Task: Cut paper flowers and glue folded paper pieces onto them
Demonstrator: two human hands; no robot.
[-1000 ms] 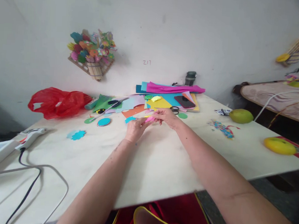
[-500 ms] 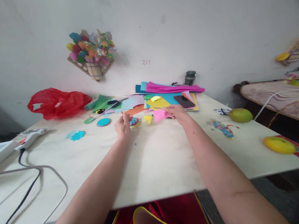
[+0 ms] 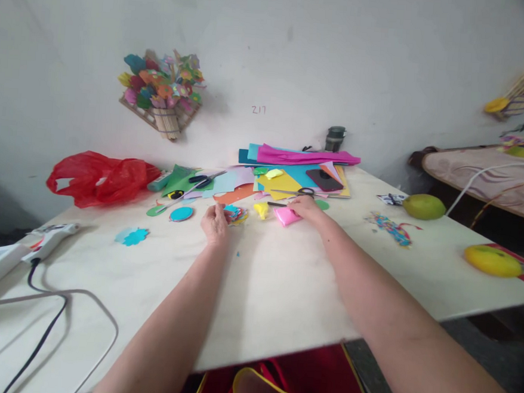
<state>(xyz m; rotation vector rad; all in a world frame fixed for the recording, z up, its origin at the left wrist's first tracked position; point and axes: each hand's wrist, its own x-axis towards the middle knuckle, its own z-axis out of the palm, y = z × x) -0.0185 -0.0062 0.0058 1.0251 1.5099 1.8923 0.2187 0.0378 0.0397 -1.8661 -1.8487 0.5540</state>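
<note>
My right hand (image 3: pixel 305 208) has its fingers closed on a small pink packet (image 3: pixel 286 216) at the tabletop. To its left, my left hand (image 3: pixel 215 222) rests at the edge of a stack of paper flowers (image 3: pixel 234 214); its fingers are bent together, and what they hold is too small to tell. A yellow crumpled piece (image 3: pixel 261 209) lies between the two hands. Behind the pink packet are a black stick (image 3: pixel 277 204) and scissors (image 3: pixel 306 192). A green paper disc (image 3: pixel 322 205) is just beyond my right hand.
Colored paper sheets (image 3: pixel 285 183) and a phone (image 3: pixel 324 179) lie at the back. On the left are a red plastic bag (image 3: pixel 104 179), blue discs (image 3: pixel 181 214), blue paper flowers (image 3: pixel 136 236) and a power strip (image 3: pixel 52 242). Two mangoes (image 3: pixel 424 206) are on the right.
My right hand has brought the pink packet lower and nearer, onto the tabletop. The scissors and green disc behind it now show. My left hand has barely moved.
</note>
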